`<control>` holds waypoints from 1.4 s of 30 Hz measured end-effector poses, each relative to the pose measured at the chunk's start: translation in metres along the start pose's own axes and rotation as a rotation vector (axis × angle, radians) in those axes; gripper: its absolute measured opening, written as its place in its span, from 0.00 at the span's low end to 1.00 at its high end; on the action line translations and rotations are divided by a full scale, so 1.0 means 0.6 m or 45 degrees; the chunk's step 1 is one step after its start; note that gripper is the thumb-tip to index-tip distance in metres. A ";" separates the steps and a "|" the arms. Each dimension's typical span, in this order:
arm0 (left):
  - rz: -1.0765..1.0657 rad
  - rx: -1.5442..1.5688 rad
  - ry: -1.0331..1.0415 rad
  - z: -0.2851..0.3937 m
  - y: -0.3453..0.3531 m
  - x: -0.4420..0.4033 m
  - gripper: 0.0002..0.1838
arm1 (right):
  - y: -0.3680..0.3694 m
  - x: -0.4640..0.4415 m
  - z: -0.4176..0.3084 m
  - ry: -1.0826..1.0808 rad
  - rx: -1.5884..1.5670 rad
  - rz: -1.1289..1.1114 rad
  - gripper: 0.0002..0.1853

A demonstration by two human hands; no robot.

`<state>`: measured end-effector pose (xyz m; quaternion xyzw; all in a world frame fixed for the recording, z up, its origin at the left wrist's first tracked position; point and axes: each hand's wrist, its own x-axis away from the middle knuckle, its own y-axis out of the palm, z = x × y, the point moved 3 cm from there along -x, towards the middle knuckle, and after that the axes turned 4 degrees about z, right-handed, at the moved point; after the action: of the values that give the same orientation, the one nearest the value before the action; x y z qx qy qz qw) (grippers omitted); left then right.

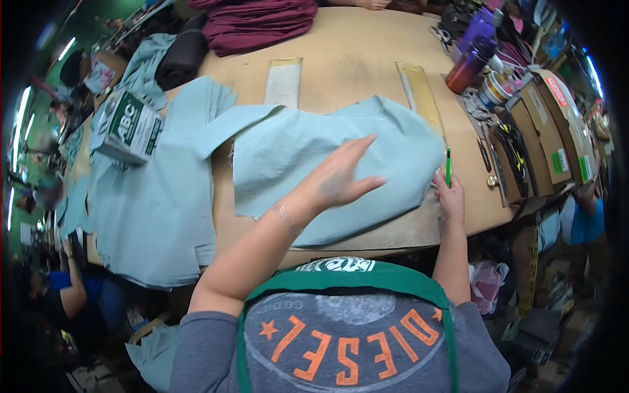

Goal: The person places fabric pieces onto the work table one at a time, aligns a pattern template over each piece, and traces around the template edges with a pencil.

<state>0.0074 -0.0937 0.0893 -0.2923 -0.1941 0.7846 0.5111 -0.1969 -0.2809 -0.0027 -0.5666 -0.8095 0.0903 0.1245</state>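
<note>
A light blue-green fabric piece [393, 150] lies rumpled in front of me, with a folded flap at its upper left. Over its middle, my left hand [347, 171] is open, thumb and fingers spread; whether it touches the cloth I cannot tell. At the fabric's right edge, my right hand [449, 191] is closed around an upright green pencil [448, 168]. Its fingertips are close to the cloth edge. To the left lies a stack of the same fabric [167, 196], topped by a white and green box marked ABC [128, 128].
Maroon fabric [259, 26] and a dark roll [185, 52] sit at the back of the table [347, 49]. Bottles [470, 64], a tub [495, 88] and cardboard boxes [540, 134] line the right side. Another person's arm [73, 288] shows at far left.
</note>
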 end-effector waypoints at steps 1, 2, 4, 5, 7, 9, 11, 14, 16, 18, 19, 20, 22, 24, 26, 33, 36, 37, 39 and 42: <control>0.033 -0.256 0.048 -0.023 -0.003 0.034 0.34 | -0.020 -0.006 0.023 0.036 0.121 -0.009 0.14; 0.067 -0.518 -0.086 -0.039 -0.012 0.070 0.33 | -0.035 -0.006 0.028 0.055 0.259 0.011 0.16; 0.238 -0.770 -0.278 -0.104 -0.037 0.148 0.34 | -0.051 -0.001 0.014 -0.133 0.460 0.125 0.17; 0.392 -0.798 -0.298 -0.166 -0.048 0.203 0.35 | -0.053 -0.002 0.007 -0.226 0.567 0.176 0.17; 0.535 -0.821 -0.551 -0.190 -0.068 0.268 0.37 | -0.043 -0.014 0.002 -0.253 0.576 0.158 0.18; 0.531 -0.920 -0.805 -0.169 -0.084 0.275 0.39 | -0.028 -0.037 -0.003 -0.330 0.607 0.134 0.19; 0.562 -1.135 -0.865 -0.156 -0.084 0.284 0.39 | 0.001 -0.057 0.003 -0.449 0.647 0.098 0.19; 0.480 -0.510 -1.053 -0.159 -0.093 0.254 0.35 | 0.036 -0.068 -0.023 -0.174 0.489 -0.155 0.20; 0.496 -0.499 -1.067 -0.172 -0.092 0.260 0.29 | 0.041 -0.057 -0.022 -0.056 0.027 -0.378 0.21; 0.492 -0.474 -1.083 -0.184 -0.091 0.264 0.23 | 0.034 -0.035 -0.013 0.009 -0.258 -0.538 0.22; 0.485 -0.453 -1.094 -0.188 -0.090 0.265 0.20 | 0.027 -0.025 -0.007 0.008 -0.312 -0.590 0.23; 0.479 -0.431 -1.104 -0.192 -0.089 0.268 0.18 | 0.020 -0.014 -0.003 0.007 -0.365 -0.643 0.24; 0.558 -0.532 -0.902 -0.192 -0.091 0.273 0.14 | 0.001 0.010 -0.008 -0.003 -0.292 -0.658 0.24; 0.679 -0.506 -0.729 -0.196 -0.097 0.278 0.11 | -0.011 0.009 0.000 0.045 -0.196 -0.679 0.24; 0.820 -0.339 -0.590 -0.199 -0.098 0.285 0.07 | -0.034 0.004 0.020 0.171 -0.062 -0.692 0.25; 0.892 2.137 -1.184 -0.143 -0.045 0.292 0.19 | -0.037 0.055 -0.003 0.160 -0.462 -0.684 0.24; 0.568 2.223 -1.390 -0.132 -0.030 0.287 0.20 | -0.056 0.062 -0.021 0.130 -0.581 -0.653 0.27; 0.469 2.198 -1.447 -0.132 -0.030 0.289 0.19 | -0.059 0.066 -0.039 0.084 -0.661 -0.623 0.27; 0.546 2.222 -1.189 -0.122 -0.054 0.278 0.19 | -0.076 0.060 -0.064 -0.037 -0.810 -0.571 0.28; 0.846 1.939 -0.909 -0.088 -0.130 0.225 0.21 | -0.061 0.029 -0.145 -0.132 -0.948 -0.484 0.27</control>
<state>0.0544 0.0613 0.0613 0.3450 0.3251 0.8519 0.2227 -0.2087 -0.2766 0.0924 -0.4083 -0.8822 -0.2045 -0.1149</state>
